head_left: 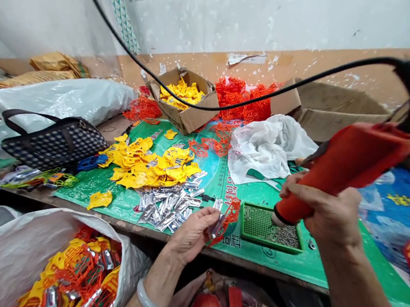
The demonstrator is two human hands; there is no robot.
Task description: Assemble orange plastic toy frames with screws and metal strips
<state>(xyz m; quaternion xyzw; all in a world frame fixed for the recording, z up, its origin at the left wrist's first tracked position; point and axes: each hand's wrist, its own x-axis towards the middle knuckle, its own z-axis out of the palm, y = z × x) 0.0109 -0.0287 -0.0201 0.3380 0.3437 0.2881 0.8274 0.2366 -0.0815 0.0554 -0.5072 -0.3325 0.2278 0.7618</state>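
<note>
Between the left fingers [209, 217], a slim silver metal strip [217, 227] looks smooth and polished, beside a matt orange openwork plastic piece [232, 213]. The right fingers [309, 197] wrap a thick, smooth red handheld tool [346, 159]. Beyond the left fingers lie shiny silver metal strips [170, 205] and curved, glossy yellow plastic pieces [149, 166]; beneath, a slick green printed sheet [80, 189].

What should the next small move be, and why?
Probably bring the red handheld power tool to the small grey metal pieces in the green rectangular tray: the right hand points the tool into that tray, while the left hand holds a silver metal strip and orange-red plastic lattice.
</note>
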